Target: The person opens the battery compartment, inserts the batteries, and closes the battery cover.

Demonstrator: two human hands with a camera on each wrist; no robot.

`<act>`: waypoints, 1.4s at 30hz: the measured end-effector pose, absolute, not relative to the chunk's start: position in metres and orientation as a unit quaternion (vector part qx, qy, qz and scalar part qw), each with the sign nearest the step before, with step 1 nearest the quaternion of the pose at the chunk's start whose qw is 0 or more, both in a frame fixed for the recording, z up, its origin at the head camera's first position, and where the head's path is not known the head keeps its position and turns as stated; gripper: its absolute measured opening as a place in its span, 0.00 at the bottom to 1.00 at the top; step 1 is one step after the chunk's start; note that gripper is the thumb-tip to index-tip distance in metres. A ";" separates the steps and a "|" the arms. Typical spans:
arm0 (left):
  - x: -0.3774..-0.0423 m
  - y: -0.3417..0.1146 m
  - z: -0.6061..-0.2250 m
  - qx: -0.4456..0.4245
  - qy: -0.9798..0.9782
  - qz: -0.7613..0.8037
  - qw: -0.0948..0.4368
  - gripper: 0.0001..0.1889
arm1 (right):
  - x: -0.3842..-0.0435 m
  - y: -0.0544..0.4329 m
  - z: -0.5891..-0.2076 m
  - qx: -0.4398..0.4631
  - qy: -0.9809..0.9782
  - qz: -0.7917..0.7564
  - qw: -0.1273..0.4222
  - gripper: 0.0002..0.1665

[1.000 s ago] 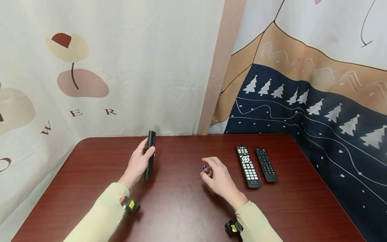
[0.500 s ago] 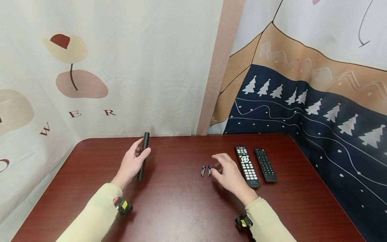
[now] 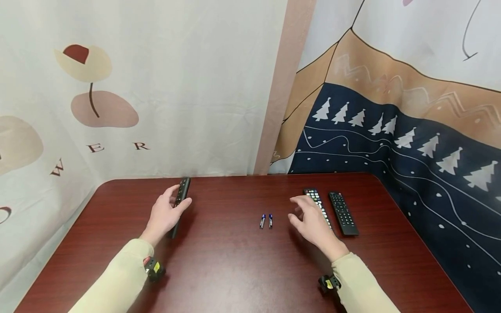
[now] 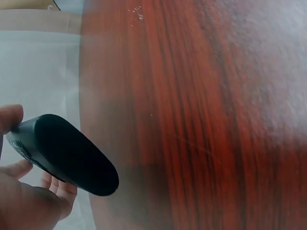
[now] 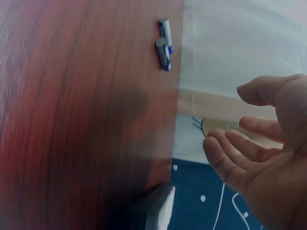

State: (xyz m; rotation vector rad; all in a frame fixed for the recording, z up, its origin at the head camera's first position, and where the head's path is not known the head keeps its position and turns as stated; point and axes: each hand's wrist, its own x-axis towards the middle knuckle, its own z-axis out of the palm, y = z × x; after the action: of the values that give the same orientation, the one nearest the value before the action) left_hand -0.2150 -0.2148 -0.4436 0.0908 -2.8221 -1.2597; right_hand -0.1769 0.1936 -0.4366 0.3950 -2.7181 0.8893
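Note:
My left hand (image 3: 163,215) holds a black remote control (image 3: 182,191) between thumb and fingers at the left of the table. Tilted, the remote (image 4: 72,153) shows its dark end in the left wrist view. Two small blue-and-silver batteries (image 3: 266,221) lie side by side near the table's middle. Nothing is in my right hand (image 3: 313,221), whose fingers are relaxed and slightly bent. It hovers over a remote with white buttons (image 3: 318,202), hiding its lower part. The batteries (image 5: 164,44) also show in the right wrist view, away from the fingertips.
A slimmer black remote (image 3: 343,214) lies just right of the white-buttoned one. All rest on a dark red wooden table (image 3: 231,269). Printed curtains (image 3: 188,87) hang close behind the table's back edge, and a navy tree-patterned cloth (image 3: 411,165) borders its right side.
The right hand has let go of the batteries and moved right over the white-buttoned remote. The left hand has shifted left, lowering and turning its remote.

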 end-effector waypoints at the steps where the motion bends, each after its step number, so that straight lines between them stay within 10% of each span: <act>1: -0.215 -0.216 -0.444 0.032 -0.915 -0.402 0.024 0.38 | -0.177 0.196 -0.436 0.134 -0.935 0.304 0.126 0.26; 42: -0.213 -0.234 -0.458 0.113 -0.940 -0.321 -0.032 0.42 | -0.187 0.279 -0.430 -0.008 -0.969 0.227 0.092 0.26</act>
State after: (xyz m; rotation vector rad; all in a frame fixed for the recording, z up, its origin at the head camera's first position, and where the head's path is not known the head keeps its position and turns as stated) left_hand -0.2131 -0.2342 -0.4585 0.3631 -3.0144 -1.0293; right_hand -0.1867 0.2788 -0.4303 -0.0249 -2.8790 0.6752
